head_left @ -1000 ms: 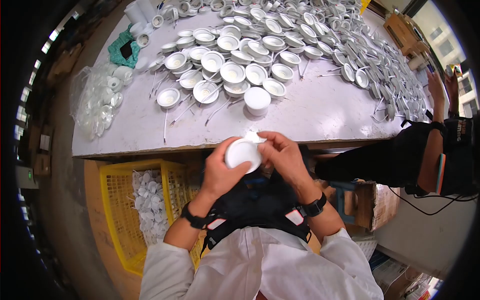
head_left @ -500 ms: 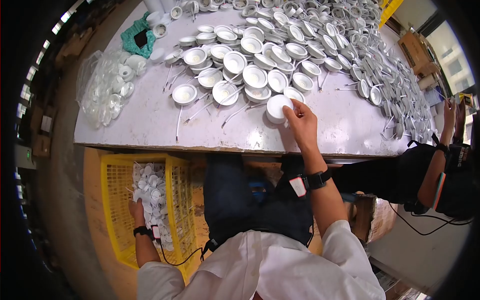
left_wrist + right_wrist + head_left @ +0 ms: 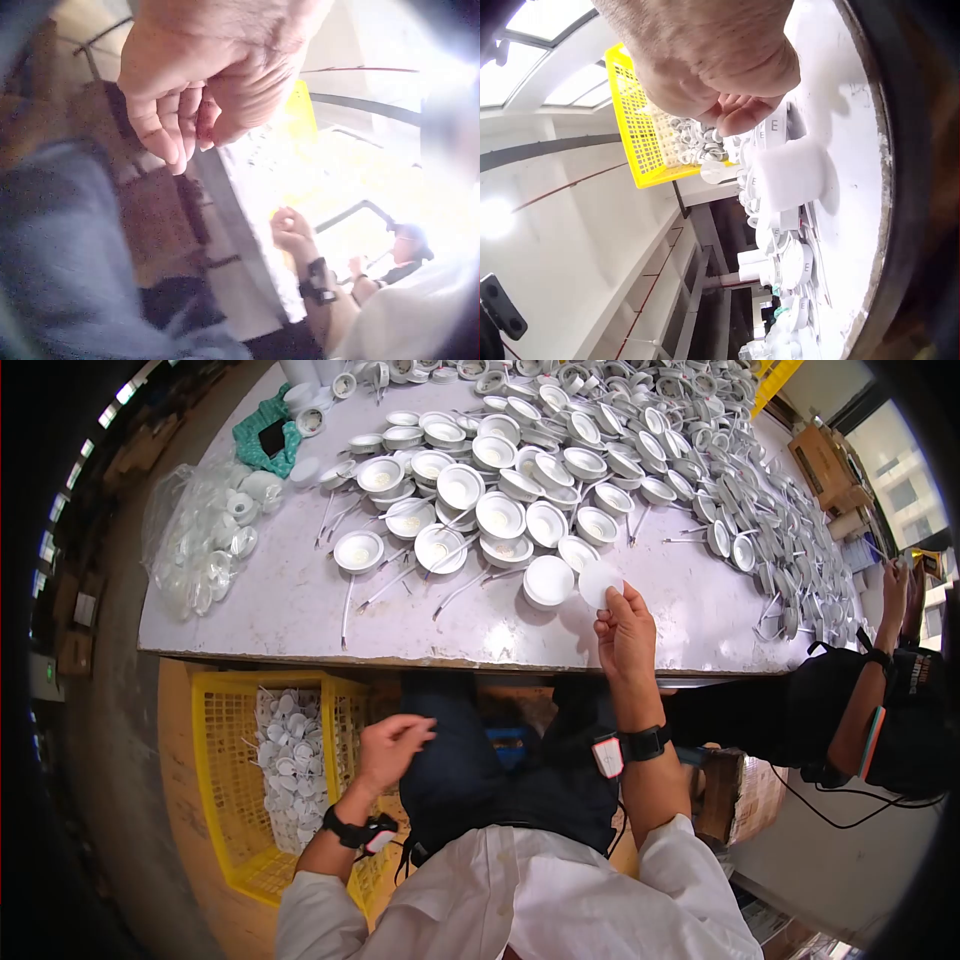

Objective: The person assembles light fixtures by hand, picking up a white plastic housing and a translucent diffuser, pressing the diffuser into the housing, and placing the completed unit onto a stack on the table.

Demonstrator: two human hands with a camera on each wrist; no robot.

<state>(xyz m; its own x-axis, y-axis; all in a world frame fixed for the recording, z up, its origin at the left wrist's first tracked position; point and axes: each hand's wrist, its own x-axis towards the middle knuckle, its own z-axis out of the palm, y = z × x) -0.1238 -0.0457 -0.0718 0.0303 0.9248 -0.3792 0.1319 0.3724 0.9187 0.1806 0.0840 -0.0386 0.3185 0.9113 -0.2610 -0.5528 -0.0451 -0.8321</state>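
So the yellow crate [image 3: 226, 760] sits below the table [image 3: 260, 625]. Left hand's [image 3: 390, 750] just off the table's near edge, empty, fingers loosely curled. White stack [image 3: 548, 582] stands on the table; thin white disc [image 3: 597, 584] over it, pinched by the right hand [image 3: 628, 635].

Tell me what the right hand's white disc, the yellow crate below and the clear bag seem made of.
Disc: probably thin plastic; milky, perhaps slightly see-through. Lower crate: likely moulded plastic; satin-looking, evenly yellow, gridded walls. Bag: clear plastic film, by its shine, crinkles and transparency.
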